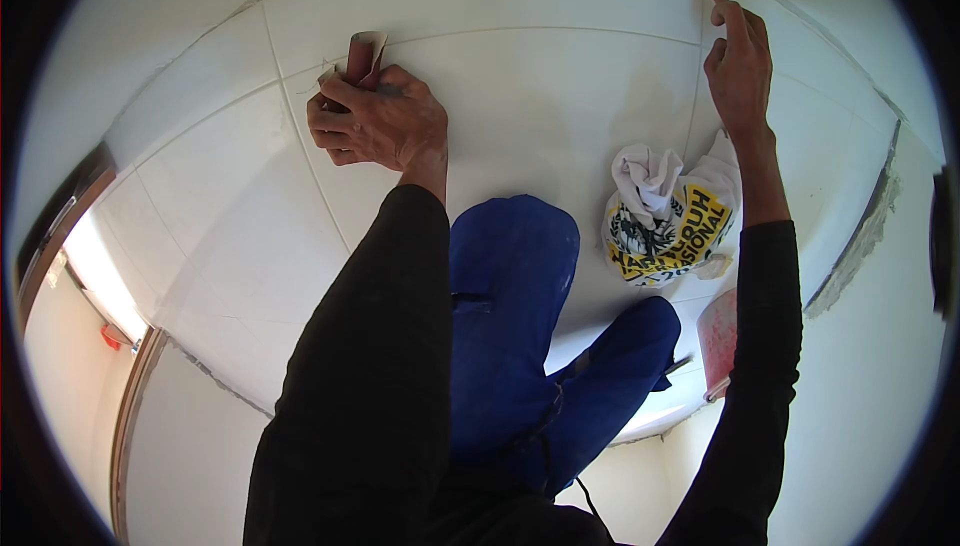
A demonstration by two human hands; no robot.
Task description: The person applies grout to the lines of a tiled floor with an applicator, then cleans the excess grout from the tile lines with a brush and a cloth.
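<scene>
Possibly the left hand [375,118], clenched on sandpaper [364,50], skids and scuffs the floor tile [560,106]; right hand [740,64] braces, fingers open.

- Your left hand [375,118] covers most of the folded brown sheet [364,50]; only its top end shows.
- Your right sleeve [765,346] hides one side of the pink bucket [716,341].
- Lettering on the printed bag [672,231] is creased and unreadable.
- The red object [110,336], far left, is too small to identify.
</scene>
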